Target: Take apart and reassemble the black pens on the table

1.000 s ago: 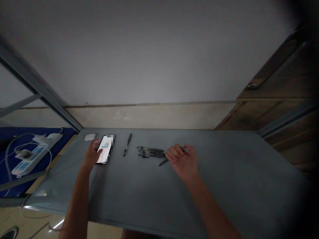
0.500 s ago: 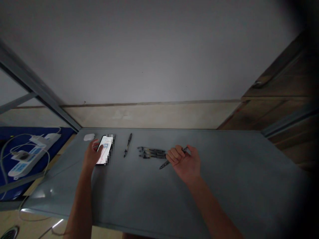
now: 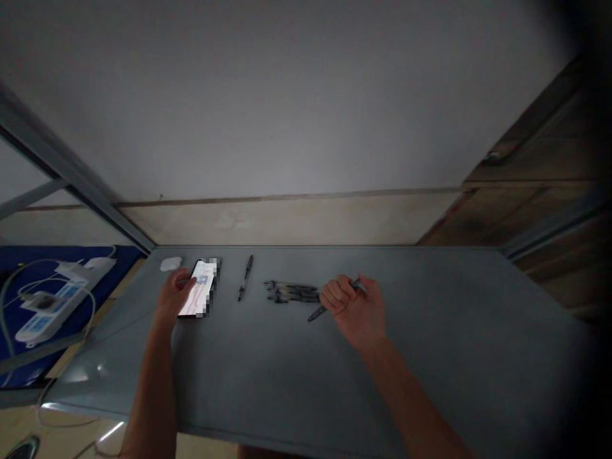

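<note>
At the left, my left hand is at the left edge of a lit smartphone, its thumb over the edge of the screen and its other fingers partly hidden along the far side. My right hand is curled palm up around a dark pen; the pen's lower end sticks out to the left, and another part shows between thumb and fingers. Just left of that hand lies a bunch of several similar pens, side by side. A single pen rests apart, between the phone and the bunch.
A small white case sits behind the phone on the grey tabletop. Metal frame posts rise at the table's sides. To the left, a white power strip with plugs and cables lies on a blue surface. A wall stands behind.
The near end of the phone has shifted slightly left along with my left hand. My right hand and its pen have hardly moved; the loose pens lie as before.
</note>
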A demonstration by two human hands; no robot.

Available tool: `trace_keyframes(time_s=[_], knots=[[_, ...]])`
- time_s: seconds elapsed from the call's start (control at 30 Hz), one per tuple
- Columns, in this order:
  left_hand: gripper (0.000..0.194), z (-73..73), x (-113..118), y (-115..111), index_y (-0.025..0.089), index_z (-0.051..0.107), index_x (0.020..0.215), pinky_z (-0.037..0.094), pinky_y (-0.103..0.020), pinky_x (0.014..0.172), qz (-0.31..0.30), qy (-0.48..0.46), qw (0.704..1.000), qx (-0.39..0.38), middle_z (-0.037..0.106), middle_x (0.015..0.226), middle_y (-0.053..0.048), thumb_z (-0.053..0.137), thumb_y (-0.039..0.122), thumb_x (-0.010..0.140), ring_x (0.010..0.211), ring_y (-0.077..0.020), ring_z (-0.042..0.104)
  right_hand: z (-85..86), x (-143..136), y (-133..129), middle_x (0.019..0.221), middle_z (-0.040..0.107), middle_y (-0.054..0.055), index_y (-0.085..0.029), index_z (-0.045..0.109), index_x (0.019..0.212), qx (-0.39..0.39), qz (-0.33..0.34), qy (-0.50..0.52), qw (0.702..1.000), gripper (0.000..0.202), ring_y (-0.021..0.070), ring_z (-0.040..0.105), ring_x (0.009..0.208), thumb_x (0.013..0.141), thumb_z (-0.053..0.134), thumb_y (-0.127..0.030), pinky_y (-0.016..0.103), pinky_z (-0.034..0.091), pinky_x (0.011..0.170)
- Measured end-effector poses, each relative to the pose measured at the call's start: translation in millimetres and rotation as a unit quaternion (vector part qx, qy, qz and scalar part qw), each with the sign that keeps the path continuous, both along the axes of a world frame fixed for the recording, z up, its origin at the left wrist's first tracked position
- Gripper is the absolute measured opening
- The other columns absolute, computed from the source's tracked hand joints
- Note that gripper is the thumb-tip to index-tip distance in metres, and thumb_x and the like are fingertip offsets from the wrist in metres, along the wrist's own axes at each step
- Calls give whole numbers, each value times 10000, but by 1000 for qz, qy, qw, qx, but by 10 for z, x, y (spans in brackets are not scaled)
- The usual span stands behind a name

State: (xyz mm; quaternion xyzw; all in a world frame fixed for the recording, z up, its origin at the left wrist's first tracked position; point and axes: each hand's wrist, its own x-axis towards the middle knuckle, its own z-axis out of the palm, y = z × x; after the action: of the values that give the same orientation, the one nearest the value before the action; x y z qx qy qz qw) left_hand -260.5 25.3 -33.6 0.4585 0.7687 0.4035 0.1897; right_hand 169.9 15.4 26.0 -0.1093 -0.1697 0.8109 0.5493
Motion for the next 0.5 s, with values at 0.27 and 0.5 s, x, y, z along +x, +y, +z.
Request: trace_keyframes(time_s=[0.27,0.5], knots=[[462,-33,-14,-58,184,490,1223,522,-326,739,35,-97,992,75,688,995,-72,496,270,769,799,-183,651,-32,-3,3,560,195,-34,-213,197,581,0,13,-3,1000,450,145,245,528,824,501,-440,305,288,522],[420,-21,13,-21,164,579,1136,499,-291,763,57,-20,998,16,696,976,-79,551,393,785,878,-191,653,-34,-14,-3,566,190,-36,-209,222,581,3,7,-12,1000,424,139,239,529,828,491,-422,298,278,520]])
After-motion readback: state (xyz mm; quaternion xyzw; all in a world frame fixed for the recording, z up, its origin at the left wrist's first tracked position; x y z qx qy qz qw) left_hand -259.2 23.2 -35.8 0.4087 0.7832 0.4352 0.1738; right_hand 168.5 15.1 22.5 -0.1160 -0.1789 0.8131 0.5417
